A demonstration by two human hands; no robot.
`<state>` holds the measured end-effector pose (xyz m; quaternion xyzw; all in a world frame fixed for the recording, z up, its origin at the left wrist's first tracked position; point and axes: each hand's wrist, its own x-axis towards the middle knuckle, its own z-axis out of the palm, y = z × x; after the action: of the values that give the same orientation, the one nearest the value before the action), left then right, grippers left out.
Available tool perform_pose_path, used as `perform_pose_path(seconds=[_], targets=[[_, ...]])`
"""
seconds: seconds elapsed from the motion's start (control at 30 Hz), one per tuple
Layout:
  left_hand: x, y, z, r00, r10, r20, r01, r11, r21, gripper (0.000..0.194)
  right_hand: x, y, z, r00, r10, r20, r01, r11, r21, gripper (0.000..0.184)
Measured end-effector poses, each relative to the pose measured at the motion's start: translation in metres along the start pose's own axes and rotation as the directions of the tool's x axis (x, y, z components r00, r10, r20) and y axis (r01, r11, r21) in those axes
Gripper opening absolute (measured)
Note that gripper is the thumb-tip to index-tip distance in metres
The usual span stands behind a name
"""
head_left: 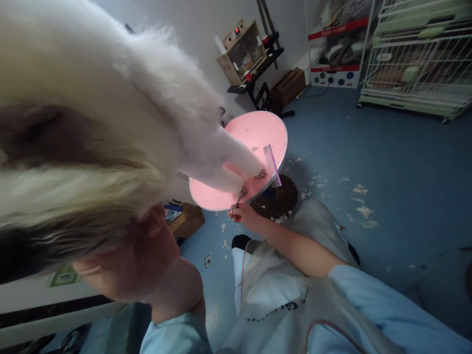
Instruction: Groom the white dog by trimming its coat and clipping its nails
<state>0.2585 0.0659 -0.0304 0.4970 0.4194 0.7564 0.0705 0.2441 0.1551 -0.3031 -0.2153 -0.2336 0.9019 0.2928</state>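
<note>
Blue floor (324,147) dotted with pale tufts (360,189) surrounds one round pink surface (254,125), set above one round brown base (288,189). Beyond the surface, one wooden case (244,56) sits on one black shelf (239,89); well to the surface's right stands one wire cage (416,73). Left of the surface and lower is one brown box (189,221).

One white furry animal (155,103) reaches over the surface from its left, with two dark-clawed paws (254,163) visible near the surface's near edge. One purple-backed comb (275,165) is at the surface's right edge, just beside the farther paw. One pair of scissors (235,206) is at the surface's near edge, by the nearer paw, the fingers of the right hand (244,215) curled closed on it; whether its blades touch the paw cannot be told. Left of the surface, the left hand (136,255) is against the animal, its fingers mostly hidden by fur; how far they are open, and on what, I cannot tell
</note>
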Motion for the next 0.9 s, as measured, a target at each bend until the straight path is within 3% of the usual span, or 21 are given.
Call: perform_pose_path(seconds=[0.2,0.43,0.7,0.9], targets=[[-0.004,0.002,0.012,0.995,0.003,-0.103,-0.005,1.0,-0.021,0.024,0.007,0.012,0.001,0.997,-0.06,-0.041,0.057,0.996,-0.065,0.021],[-0.002,0.005,0.018,0.996,-0.002,-0.086,-0.004,0.998,-0.07,0.03,0.029,0.039,0.027,0.962,-0.204,-0.179,0.194,0.978,-0.069,0.024],[0.004,0.005,0.003,0.979,0.171,0.108,-0.15,0.972,-0.179,0.013,0.051,0.051,0.042,0.923,-0.266,-0.279,0.268,0.963,-0.035,0.034],[0.005,0.001,-0.005,0.965,0.184,0.188,-0.128,0.953,-0.275,0.014,0.044,0.047,0.032,0.925,-0.29,-0.246,0.27,0.956,-0.112,0.028]])
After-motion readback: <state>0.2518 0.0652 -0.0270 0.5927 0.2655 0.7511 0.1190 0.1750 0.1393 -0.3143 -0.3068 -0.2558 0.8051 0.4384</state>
